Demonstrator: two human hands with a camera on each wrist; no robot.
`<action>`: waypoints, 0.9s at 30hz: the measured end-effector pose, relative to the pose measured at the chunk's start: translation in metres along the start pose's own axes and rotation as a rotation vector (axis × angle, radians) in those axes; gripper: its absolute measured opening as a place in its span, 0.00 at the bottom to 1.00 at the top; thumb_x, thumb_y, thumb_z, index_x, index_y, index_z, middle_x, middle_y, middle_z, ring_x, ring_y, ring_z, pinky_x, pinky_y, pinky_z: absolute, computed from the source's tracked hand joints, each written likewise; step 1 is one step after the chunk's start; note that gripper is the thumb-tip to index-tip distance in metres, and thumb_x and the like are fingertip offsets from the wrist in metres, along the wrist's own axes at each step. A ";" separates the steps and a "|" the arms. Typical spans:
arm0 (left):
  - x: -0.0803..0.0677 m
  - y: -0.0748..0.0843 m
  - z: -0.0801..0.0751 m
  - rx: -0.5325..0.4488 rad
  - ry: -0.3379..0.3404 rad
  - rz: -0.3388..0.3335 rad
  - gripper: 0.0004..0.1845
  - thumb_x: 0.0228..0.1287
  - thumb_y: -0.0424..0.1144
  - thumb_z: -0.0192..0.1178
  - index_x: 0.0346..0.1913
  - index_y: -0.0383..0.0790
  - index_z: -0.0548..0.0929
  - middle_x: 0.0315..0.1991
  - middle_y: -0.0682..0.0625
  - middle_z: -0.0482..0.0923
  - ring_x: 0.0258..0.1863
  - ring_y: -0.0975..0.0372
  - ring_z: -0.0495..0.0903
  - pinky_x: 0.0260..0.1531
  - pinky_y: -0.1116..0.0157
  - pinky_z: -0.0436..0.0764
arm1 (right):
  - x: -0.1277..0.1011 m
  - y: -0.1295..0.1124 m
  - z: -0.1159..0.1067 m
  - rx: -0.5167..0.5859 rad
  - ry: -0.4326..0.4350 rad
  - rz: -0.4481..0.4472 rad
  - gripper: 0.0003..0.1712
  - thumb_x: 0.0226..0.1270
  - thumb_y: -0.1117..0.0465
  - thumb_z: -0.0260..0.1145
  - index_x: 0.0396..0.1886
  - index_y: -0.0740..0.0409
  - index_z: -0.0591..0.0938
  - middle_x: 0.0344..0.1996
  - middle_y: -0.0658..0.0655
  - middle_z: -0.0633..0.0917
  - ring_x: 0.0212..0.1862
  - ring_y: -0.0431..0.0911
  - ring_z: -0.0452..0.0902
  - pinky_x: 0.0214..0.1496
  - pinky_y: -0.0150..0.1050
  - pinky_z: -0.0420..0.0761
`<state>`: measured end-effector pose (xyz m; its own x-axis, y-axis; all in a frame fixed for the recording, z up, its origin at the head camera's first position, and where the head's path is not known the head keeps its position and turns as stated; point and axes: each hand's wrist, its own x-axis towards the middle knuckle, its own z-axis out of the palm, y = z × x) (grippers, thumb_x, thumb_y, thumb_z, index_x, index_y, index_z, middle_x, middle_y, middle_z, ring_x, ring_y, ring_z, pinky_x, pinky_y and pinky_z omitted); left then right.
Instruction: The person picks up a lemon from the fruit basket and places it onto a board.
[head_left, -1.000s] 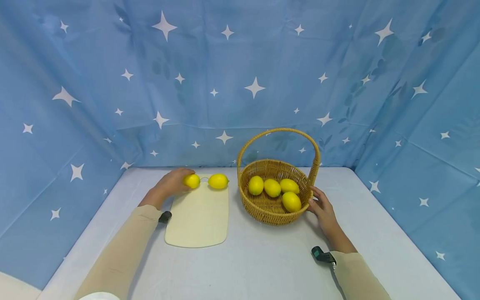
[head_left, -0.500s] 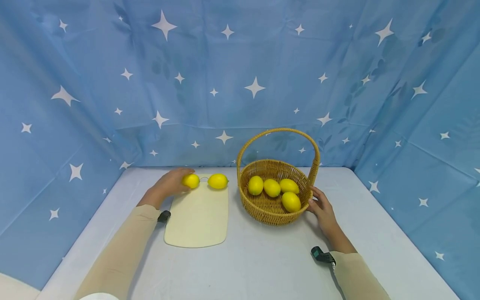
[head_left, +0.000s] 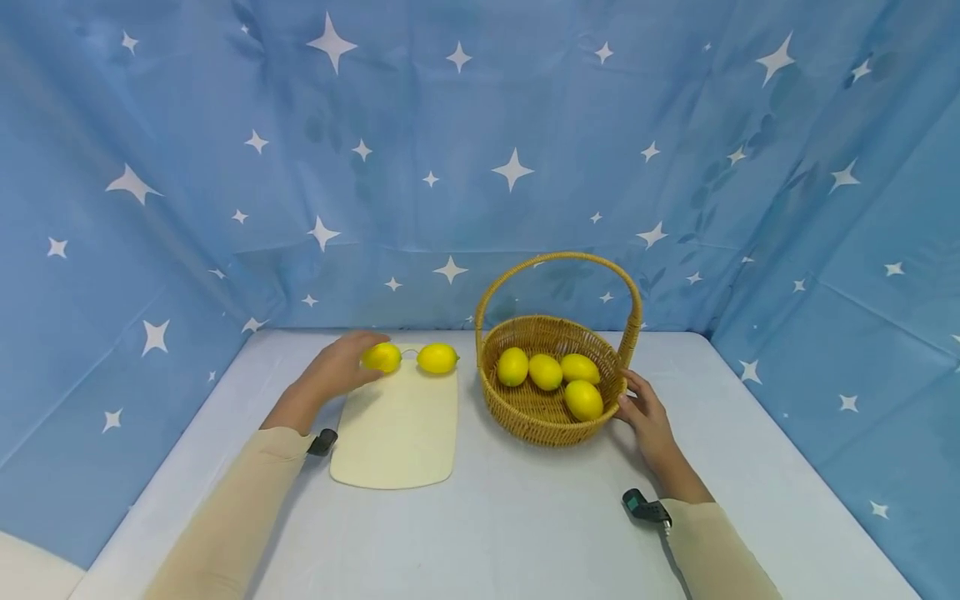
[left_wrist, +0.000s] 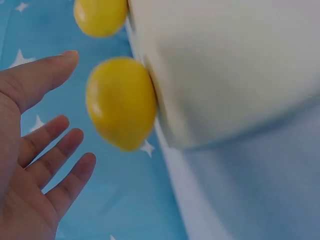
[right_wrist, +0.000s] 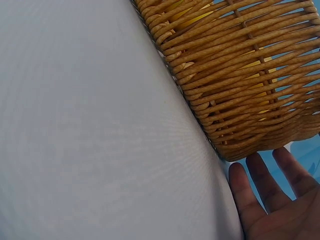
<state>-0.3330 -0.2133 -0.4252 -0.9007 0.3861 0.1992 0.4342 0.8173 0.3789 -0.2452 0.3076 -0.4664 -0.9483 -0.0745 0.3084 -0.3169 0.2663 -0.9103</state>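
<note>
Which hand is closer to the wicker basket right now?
Right. The right hand rests against the wicker basket at its near right side; the left hand is across the cutting board, beside a lemon.

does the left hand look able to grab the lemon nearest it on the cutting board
Probably yes. The left hand is open right beside that lemon at the far edge of the cutting board, with nothing between them; the other lemon lies clear on its far side.
</note>
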 end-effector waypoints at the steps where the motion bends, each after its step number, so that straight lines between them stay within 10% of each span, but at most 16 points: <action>1: 0.000 0.004 0.001 0.005 0.005 0.015 0.33 0.58 0.44 0.70 0.67 0.47 0.73 0.66 0.43 0.67 0.66 0.46 0.64 0.62 0.42 0.64 | 0.000 -0.002 0.000 -0.004 0.001 -0.003 0.30 0.78 0.62 0.50 0.75 0.64 0.56 0.66 0.73 0.62 0.56 0.48 0.75 0.48 0.31 0.80; 17: 0.001 0.089 0.015 0.098 -0.032 0.350 0.31 0.59 0.52 0.69 0.64 0.47 0.77 0.61 0.50 0.73 0.60 0.55 0.72 0.56 0.56 0.74 | 0.000 -0.002 0.003 0.023 -0.016 -0.023 0.30 0.78 0.63 0.50 0.75 0.64 0.55 0.67 0.73 0.62 0.59 0.67 0.69 0.48 0.32 0.80; 27: 0.013 0.133 0.016 0.142 -0.023 0.520 0.26 0.62 0.53 0.66 0.62 0.49 0.79 0.55 0.57 0.78 0.54 0.63 0.76 0.52 0.62 0.76 | 0.007 0.033 -0.005 0.021 0.004 -0.014 0.31 0.78 0.61 0.51 0.76 0.56 0.56 0.68 0.69 0.62 0.59 0.51 0.73 0.48 0.31 0.80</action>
<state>-0.2871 -0.0925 -0.3860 -0.5683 0.7631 0.3077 0.8179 0.5649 0.1096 -0.2623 0.3208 -0.4923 -0.9437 -0.0742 0.3223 -0.3306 0.2450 -0.9114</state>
